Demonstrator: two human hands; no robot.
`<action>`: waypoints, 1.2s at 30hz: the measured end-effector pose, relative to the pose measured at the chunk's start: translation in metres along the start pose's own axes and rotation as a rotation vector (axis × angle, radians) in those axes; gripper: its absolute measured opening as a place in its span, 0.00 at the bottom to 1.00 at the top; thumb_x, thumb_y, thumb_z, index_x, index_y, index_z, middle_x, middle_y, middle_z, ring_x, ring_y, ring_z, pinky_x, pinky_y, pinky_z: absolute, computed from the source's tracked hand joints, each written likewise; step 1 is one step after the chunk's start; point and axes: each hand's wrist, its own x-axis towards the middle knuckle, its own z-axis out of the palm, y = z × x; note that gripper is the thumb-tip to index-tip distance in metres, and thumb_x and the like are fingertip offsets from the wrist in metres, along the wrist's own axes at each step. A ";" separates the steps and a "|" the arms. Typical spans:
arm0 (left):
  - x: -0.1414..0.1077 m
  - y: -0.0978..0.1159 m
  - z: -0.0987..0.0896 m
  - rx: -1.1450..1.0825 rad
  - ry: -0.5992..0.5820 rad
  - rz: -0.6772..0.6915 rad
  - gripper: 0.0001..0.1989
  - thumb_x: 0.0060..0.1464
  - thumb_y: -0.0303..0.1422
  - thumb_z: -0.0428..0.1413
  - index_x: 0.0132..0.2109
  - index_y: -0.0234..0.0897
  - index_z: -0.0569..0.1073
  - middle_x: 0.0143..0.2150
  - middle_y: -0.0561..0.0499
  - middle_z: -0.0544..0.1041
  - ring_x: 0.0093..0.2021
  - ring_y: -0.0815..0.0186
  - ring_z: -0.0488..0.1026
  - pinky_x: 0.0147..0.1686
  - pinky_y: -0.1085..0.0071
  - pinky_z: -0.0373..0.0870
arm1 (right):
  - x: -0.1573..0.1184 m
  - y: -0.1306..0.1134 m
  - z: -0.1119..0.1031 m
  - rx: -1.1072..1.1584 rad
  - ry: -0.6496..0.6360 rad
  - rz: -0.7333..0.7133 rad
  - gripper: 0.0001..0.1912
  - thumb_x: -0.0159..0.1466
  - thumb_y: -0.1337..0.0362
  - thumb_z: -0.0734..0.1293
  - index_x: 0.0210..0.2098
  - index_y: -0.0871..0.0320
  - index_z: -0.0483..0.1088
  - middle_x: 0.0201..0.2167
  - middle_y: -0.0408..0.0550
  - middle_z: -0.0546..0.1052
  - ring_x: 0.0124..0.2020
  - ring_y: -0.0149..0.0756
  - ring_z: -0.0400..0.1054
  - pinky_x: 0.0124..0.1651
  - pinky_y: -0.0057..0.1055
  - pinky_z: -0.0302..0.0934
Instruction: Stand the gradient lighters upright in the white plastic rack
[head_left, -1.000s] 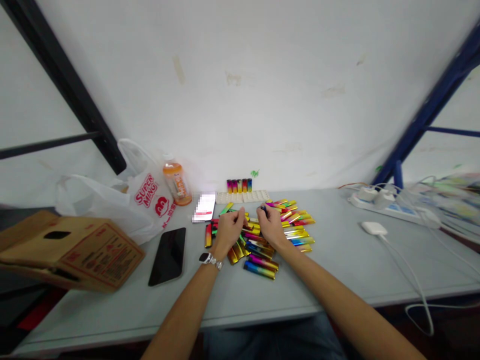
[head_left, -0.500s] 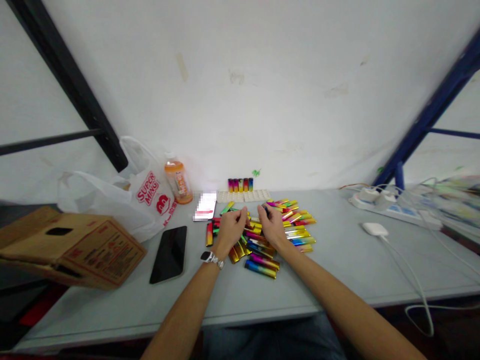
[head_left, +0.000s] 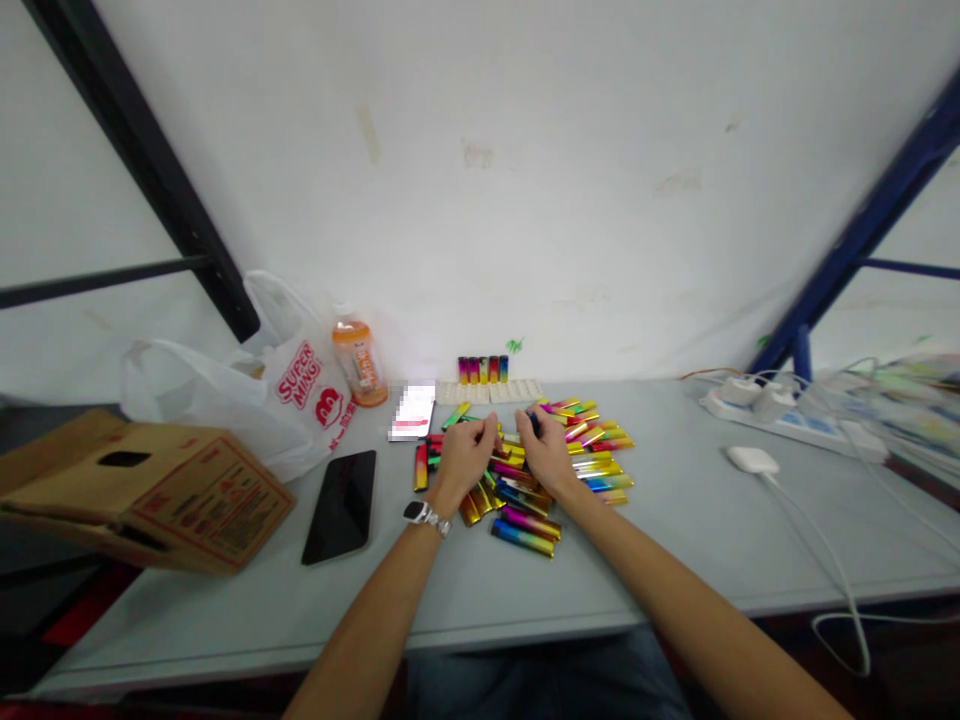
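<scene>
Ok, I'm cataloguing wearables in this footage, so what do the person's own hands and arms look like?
The left hand and right hand are gloveless. A silver metal-link wristwatch with a dark, roughly rectangular face circles the left wrist. No sleeve shows on the left arm or right arm.
</scene>
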 end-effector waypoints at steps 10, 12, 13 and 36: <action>0.000 0.002 -0.001 0.021 -0.018 0.007 0.29 0.64 0.46 0.45 0.21 0.36 0.74 0.21 0.51 0.77 0.24 0.66 0.73 0.31 0.69 0.65 | 0.021 -0.001 -0.013 -0.002 -0.075 -0.149 0.14 0.63 0.53 0.66 0.39 0.57 0.74 0.38 0.49 0.74 0.41 0.38 0.69 0.44 0.34 0.64; 0.000 0.001 -0.001 0.013 -0.018 0.015 0.29 0.64 0.46 0.45 0.21 0.36 0.74 0.21 0.51 0.76 0.24 0.67 0.73 0.31 0.70 0.64 | 0.034 0.000 -0.019 -0.081 -0.074 -0.166 0.14 0.61 0.53 0.68 0.38 0.57 0.77 0.39 0.50 0.74 0.40 0.38 0.69 0.43 0.34 0.64; 0.000 0.000 0.000 0.010 -0.017 0.021 0.29 0.64 0.46 0.45 0.21 0.36 0.74 0.21 0.51 0.76 0.24 0.67 0.73 0.31 0.70 0.64 | 0.042 0.001 -0.020 -0.114 -0.094 -0.155 0.14 0.61 0.54 0.69 0.39 0.57 0.78 0.37 0.49 0.75 0.37 0.36 0.69 0.42 0.34 0.64; -0.004 -0.008 -0.002 0.032 -0.048 -0.001 0.29 0.65 0.44 0.43 0.22 0.37 0.75 0.21 0.50 0.77 0.24 0.67 0.72 0.30 0.71 0.61 | 0.174 0.017 0.123 -0.559 -0.370 -0.284 0.04 0.57 0.73 0.68 0.32 0.61 0.75 0.30 0.48 0.79 0.32 0.34 0.71 0.38 0.27 0.60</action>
